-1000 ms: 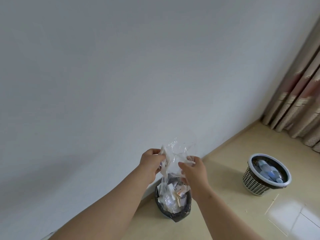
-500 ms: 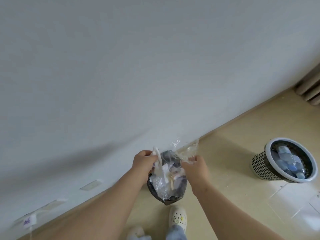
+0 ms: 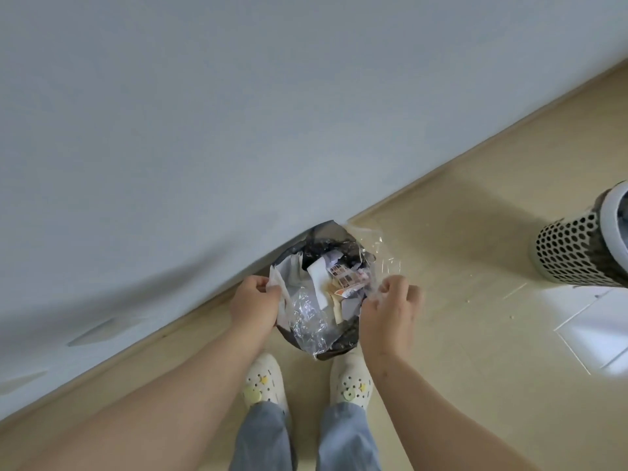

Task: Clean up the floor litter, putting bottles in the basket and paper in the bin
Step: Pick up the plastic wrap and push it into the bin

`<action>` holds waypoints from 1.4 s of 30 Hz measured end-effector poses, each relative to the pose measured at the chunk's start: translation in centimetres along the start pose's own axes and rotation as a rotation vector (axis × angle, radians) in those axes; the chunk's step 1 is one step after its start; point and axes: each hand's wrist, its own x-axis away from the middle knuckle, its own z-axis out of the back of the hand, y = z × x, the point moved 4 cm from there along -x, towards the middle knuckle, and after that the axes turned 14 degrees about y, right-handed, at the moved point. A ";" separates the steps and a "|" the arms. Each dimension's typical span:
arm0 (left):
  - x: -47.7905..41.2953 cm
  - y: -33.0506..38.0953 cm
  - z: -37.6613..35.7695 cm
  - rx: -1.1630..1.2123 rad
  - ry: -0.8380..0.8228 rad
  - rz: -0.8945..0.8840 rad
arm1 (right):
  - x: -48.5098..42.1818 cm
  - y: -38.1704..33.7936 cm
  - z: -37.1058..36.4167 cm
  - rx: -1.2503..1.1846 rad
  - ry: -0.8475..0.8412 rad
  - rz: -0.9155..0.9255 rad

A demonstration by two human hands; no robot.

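A pale wall (image 3: 204, 130) fills the left and top of the head view, meeting the beige floor (image 3: 458, 239) along a diagonal line. The left hand (image 3: 254, 302) has its fingers curled, pinching the left edge of a clear plastic bag (image 3: 309, 321) where a white strip shows between thumb and fingers. The bag hangs slack between the two hands directly over the bin (image 3: 324, 232). This placement looks deliberate: anything that slips from the bag would drop inside the bin and not back onto the floor.

The bin stands against the wall, lined with a black bag, just ahead of the person's white clogs (image 3: 263, 379). Paper scraps (image 3: 319, 283), white pieces and a few printed ones, lie within the bin's opening. Whether they sit in the clear bag or already in the liner cannot be told, since the plastic is see-through.

The right hand (image 3: 387, 311) is closed round the bag's right edge, so the mouth is spread wide, probably to tip or push the paper down.

Far right, well apart from the bin, stands the white perforated basket (image 3: 571, 253), cut by the frame, its contents out of sight. A few crumbs of litter (image 3: 470, 300) remain on the floor nearby.
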 end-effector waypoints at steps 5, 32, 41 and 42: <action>-2.3 -2.2 -3.0 -0.006 -0.006 0.036 | -1.0 2.0 -3.8 0.033 -0.046 0.101; -8.5 -12.9 -15.3 -1.142 -0.357 -1.246 | -2.3 14.2 -19.5 0.916 -0.776 0.642; -12.9 -13.3 -20.7 -1.364 -0.203 -1.304 | -3.2 15.5 -24.9 0.964 -0.989 0.449; -13.5 -13.7 -21.7 -1.383 -0.227 -1.291 | -3.5 15.7 -25.6 0.966 -1.005 0.440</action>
